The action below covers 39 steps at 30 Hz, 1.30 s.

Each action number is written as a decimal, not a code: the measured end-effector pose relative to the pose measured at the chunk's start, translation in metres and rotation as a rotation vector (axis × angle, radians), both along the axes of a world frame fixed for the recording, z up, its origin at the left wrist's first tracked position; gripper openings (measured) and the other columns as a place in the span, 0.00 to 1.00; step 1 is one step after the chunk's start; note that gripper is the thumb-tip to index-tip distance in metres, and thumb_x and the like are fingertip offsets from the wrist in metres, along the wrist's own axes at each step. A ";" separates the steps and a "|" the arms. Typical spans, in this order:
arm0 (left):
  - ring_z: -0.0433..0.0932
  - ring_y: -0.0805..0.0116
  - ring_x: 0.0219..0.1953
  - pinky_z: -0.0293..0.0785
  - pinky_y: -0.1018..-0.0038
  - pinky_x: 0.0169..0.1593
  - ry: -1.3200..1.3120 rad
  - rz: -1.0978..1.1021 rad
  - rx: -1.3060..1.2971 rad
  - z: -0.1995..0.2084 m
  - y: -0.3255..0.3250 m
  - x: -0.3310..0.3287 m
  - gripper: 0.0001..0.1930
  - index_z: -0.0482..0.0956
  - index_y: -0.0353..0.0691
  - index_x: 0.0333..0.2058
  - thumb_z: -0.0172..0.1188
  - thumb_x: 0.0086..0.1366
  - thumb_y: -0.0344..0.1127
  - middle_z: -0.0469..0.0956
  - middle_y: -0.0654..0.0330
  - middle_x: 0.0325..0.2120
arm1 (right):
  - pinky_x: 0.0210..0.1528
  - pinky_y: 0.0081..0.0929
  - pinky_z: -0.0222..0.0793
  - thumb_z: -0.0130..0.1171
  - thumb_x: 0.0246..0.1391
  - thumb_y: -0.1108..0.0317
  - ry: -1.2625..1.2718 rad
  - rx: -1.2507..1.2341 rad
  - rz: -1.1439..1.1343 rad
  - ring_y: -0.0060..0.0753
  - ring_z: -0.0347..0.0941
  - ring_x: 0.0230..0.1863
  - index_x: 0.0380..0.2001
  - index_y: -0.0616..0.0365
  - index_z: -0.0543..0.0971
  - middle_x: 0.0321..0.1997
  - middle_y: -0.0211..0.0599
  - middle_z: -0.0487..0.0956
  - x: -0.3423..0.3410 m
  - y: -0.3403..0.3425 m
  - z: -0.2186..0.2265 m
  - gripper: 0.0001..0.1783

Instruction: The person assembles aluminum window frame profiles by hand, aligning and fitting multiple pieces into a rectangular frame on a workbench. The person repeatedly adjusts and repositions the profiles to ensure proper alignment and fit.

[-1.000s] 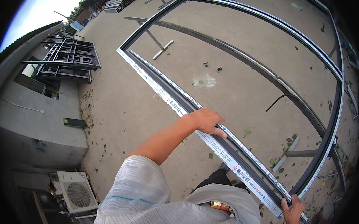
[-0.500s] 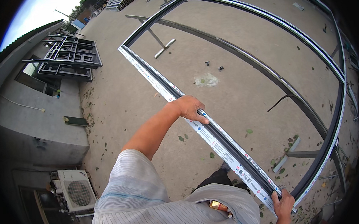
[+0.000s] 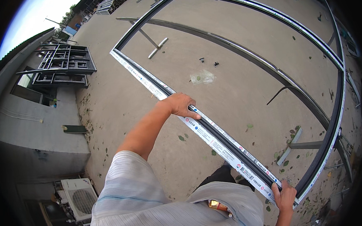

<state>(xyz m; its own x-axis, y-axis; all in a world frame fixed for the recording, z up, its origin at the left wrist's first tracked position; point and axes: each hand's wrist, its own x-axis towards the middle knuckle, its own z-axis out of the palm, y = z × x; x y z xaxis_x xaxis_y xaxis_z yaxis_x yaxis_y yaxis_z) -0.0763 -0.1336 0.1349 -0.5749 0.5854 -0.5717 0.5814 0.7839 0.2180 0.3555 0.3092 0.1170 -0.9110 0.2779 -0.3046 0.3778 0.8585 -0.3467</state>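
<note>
We see a tan concrete floor (image 3: 161, 134) filling the middle of the view, with a clear plastic scrap (image 3: 203, 76) and two small dark pieces (image 3: 216, 64) near the upper centre. Fallen leaves (image 3: 285, 163) lie at lower right, around one metal foot (image 3: 289, 146); another pale foot (image 3: 158, 48) stands on it at upper left.

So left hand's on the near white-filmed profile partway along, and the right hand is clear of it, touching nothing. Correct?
Not quite: the right hand isn't clear; it grips the near white-filmed profile close to its right-hand end. The head view shows it. The left hand is on it partway along, as you said.
</note>
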 end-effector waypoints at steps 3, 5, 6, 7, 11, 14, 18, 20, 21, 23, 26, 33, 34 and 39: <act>0.86 0.45 0.39 0.81 0.55 0.45 -0.016 -0.037 0.026 -0.011 0.009 -0.015 0.38 0.88 0.35 0.37 0.70 0.61 0.74 0.86 0.47 0.31 | 0.39 0.56 0.75 0.66 0.66 0.39 0.036 -0.040 -0.041 0.67 0.82 0.33 0.30 0.64 0.79 0.28 0.59 0.83 -0.002 0.000 0.008 0.33; 0.85 0.46 0.37 0.80 0.55 0.44 -0.009 0.038 0.069 -0.007 -0.021 0.000 0.36 0.87 0.34 0.36 0.73 0.59 0.70 0.85 0.47 0.31 | 0.38 0.54 0.76 0.64 0.67 0.37 0.032 -0.044 0.047 0.63 0.83 0.33 0.30 0.62 0.80 0.29 0.56 0.84 -0.017 0.000 0.010 0.33; 0.84 0.46 0.36 0.80 0.56 0.43 0.000 0.097 0.096 -0.003 -0.039 0.008 0.35 0.87 0.34 0.35 0.74 0.59 0.68 0.85 0.47 0.30 | 0.38 0.53 0.77 0.63 0.68 0.36 0.030 -0.044 0.096 0.61 0.83 0.33 0.30 0.61 0.80 0.29 0.54 0.85 -0.023 0.001 0.012 0.34; 0.84 0.47 0.35 0.79 0.56 0.43 0.003 0.113 0.122 -0.009 -0.040 0.007 0.34 0.86 0.33 0.34 0.75 0.58 0.67 0.85 0.48 0.30 | 0.38 0.52 0.77 0.62 0.68 0.35 0.006 -0.046 0.095 0.59 0.84 0.33 0.30 0.61 0.80 0.30 0.52 0.85 -0.023 0.005 0.011 0.34; 0.82 0.46 0.35 0.78 0.56 0.43 0.092 0.007 0.157 -0.027 -0.020 0.001 0.33 0.85 0.32 0.34 0.77 0.57 0.63 0.83 0.47 0.31 | 0.37 0.49 0.79 0.58 0.69 0.31 0.014 -0.005 0.036 0.58 0.84 0.32 0.32 0.61 0.82 0.29 0.51 0.85 -0.002 0.008 -0.004 0.38; 0.82 0.46 0.37 0.78 0.56 0.44 0.034 -0.045 0.167 -0.024 0.001 0.007 0.33 0.84 0.32 0.35 0.77 0.58 0.64 0.83 0.46 0.32 | 0.42 0.52 0.80 0.54 0.71 0.29 -0.006 -0.073 -0.012 0.59 0.86 0.37 0.34 0.61 0.84 0.31 0.52 0.86 0.004 0.006 -0.005 0.40; 0.83 0.45 0.38 0.79 0.56 0.46 -0.049 -0.060 0.136 -0.014 0.040 0.038 0.38 0.84 0.33 0.40 0.73 0.62 0.70 0.84 0.45 0.34 | 0.46 0.54 0.81 0.50 0.72 0.28 -0.086 -0.146 -0.024 0.60 0.86 0.40 0.36 0.60 0.86 0.32 0.52 0.87 -0.002 0.008 -0.011 0.41; 0.83 0.47 0.37 0.79 0.57 0.46 -0.069 -0.063 0.113 -0.022 0.050 0.044 0.36 0.84 0.33 0.40 0.72 0.64 0.69 0.84 0.46 0.34 | 0.46 0.54 0.81 0.52 0.71 0.28 -0.081 -0.181 -0.037 0.60 0.87 0.40 0.37 0.61 0.86 0.33 0.52 0.88 -0.004 0.008 -0.015 0.41; 0.82 0.49 0.37 0.79 0.58 0.46 -0.081 -0.052 0.102 -0.024 0.054 0.048 0.35 0.84 0.32 0.40 0.71 0.65 0.68 0.83 0.47 0.32 | 0.46 0.54 0.81 0.52 0.71 0.29 -0.071 -0.192 -0.037 0.59 0.87 0.40 0.37 0.61 0.87 0.33 0.52 0.88 -0.003 0.008 -0.019 0.40; 0.81 0.53 0.35 0.78 0.59 0.45 -0.109 -0.023 0.074 -0.025 0.065 0.056 0.34 0.84 0.33 0.39 0.71 0.67 0.66 0.82 0.48 0.30 | 0.46 0.54 0.81 0.53 0.71 0.29 -0.051 -0.213 -0.038 0.59 0.87 0.40 0.37 0.61 0.87 0.33 0.51 0.88 -0.002 0.008 -0.027 0.40; 0.78 0.57 0.33 0.77 0.62 0.43 -0.123 -0.016 0.048 -0.025 0.069 0.059 0.32 0.83 0.33 0.39 0.71 0.68 0.64 0.80 0.51 0.28 | 0.45 0.53 0.81 0.53 0.71 0.30 -0.071 -0.239 -0.047 0.59 0.87 0.40 0.37 0.62 0.87 0.33 0.52 0.88 -0.002 0.009 -0.019 0.39; 0.77 0.62 0.33 0.76 0.64 0.43 -0.132 -0.020 0.047 -0.027 0.067 0.060 0.30 0.84 0.33 0.39 0.73 0.69 0.61 0.79 0.54 0.28 | 0.43 0.54 0.81 0.54 0.71 0.31 0.019 -0.255 -0.072 0.59 0.87 0.38 0.34 0.64 0.85 0.31 0.52 0.86 0.008 0.005 -0.031 0.39; 0.77 0.62 0.33 0.76 0.64 0.43 -0.132 -0.016 0.047 -0.029 0.065 0.060 0.29 0.84 0.33 0.39 0.73 0.69 0.61 0.80 0.54 0.29 | 0.44 0.53 0.81 0.55 0.71 0.33 0.021 -0.250 -0.079 0.58 0.87 0.39 0.35 0.63 0.86 0.32 0.52 0.87 0.009 0.003 -0.031 0.38; 0.80 0.56 0.38 0.77 0.62 0.47 -0.119 -0.028 0.044 -0.028 0.061 0.064 0.30 0.84 0.33 0.42 0.71 0.70 0.62 0.83 0.50 0.34 | 0.46 0.52 0.80 0.55 0.72 0.36 0.102 -0.239 -0.104 0.56 0.86 0.40 0.35 0.63 0.85 0.33 0.51 0.86 0.015 -0.003 -0.036 0.36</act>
